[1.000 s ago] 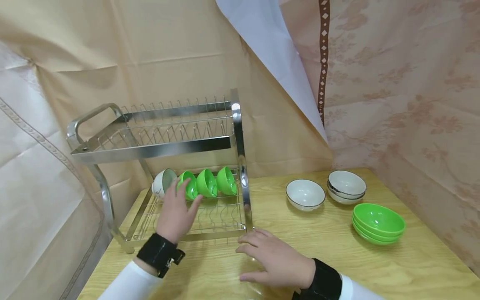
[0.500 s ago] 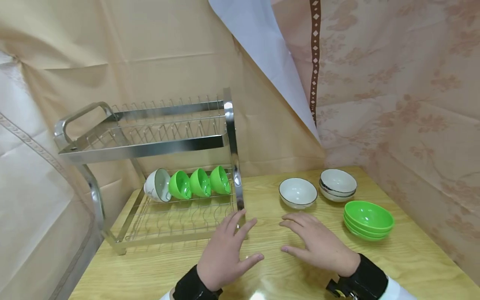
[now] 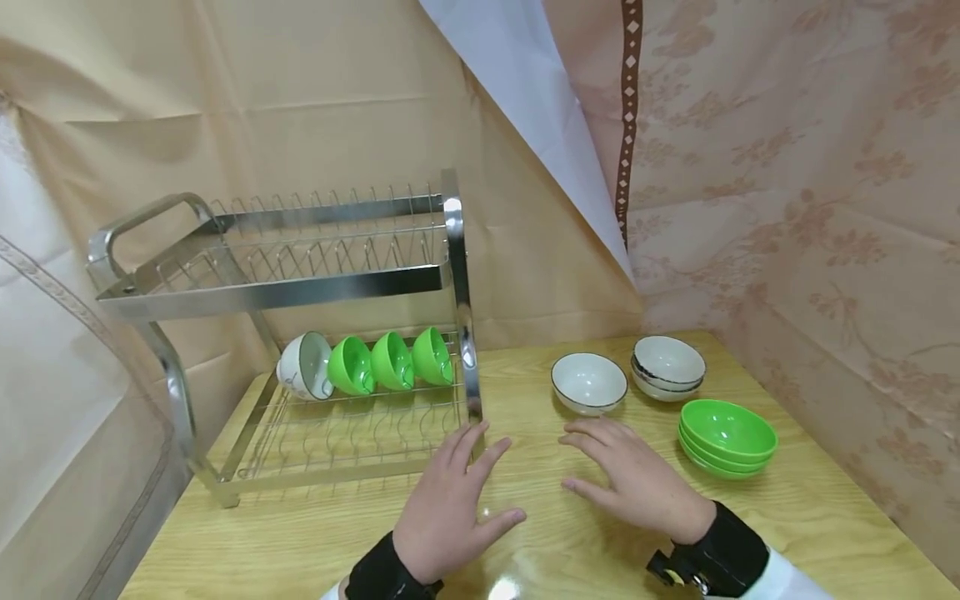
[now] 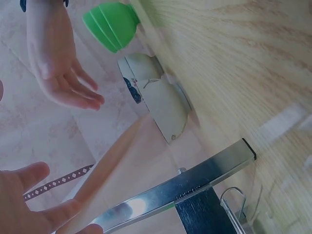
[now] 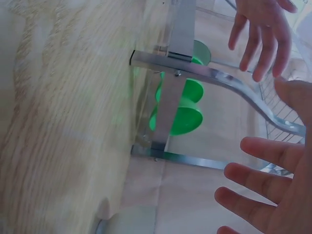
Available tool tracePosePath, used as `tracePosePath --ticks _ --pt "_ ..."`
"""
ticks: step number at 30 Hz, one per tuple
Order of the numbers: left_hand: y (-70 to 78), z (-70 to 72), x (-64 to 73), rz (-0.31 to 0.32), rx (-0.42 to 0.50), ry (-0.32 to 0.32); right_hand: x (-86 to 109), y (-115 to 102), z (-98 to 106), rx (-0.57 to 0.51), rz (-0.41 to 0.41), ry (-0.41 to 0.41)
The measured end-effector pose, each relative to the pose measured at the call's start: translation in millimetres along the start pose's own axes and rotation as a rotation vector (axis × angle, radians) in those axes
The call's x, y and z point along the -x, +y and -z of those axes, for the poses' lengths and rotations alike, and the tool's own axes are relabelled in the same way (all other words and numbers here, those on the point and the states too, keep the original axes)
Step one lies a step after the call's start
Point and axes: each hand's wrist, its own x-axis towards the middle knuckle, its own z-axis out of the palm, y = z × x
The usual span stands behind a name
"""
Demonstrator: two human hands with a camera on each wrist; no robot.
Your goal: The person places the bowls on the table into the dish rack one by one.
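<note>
My left hand (image 3: 452,508) hovers over the table in front of the metal dish rack (image 3: 345,287), fingers spread and holding nothing. To its right, my right hand (image 3: 637,479) is held over the table with relaxed fingers and nothing in it. On the rack's lower tier, a white bowl (image 3: 302,367) leans on its side at the left of a row. Beside it stand three green bowls, the nearest to it being one green bowl (image 3: 349,365). Beyond my right hand lies a single white bowl (image 3: 588,382). A white bowl stack (image 3: 667,367) and a green bowl stack (image 3: 727,437) are further right.
The rack's upper tier (image 3: 300,287) has upright wire slots. The wooden table (image 3: 360,542) extends under everything. Hanging cloth (image 3: 337,108) encloses the back and sides. In the left wrist view, a rack leg (image 4: 195,180) stands close to the left hand.
My left hand has drawn back from the bowls on the rack to over the table's front. My right hand has moved right, and both hands are nearly still since half a second ago.
</note>
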Motion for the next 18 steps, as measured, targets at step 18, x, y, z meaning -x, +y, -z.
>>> tracePosePath --ticks 18 --pt "-2.0 3.2 0.8 0.039 -0.004 -0.009 -52.7 58 -36 0.001 -0.202 0.065"
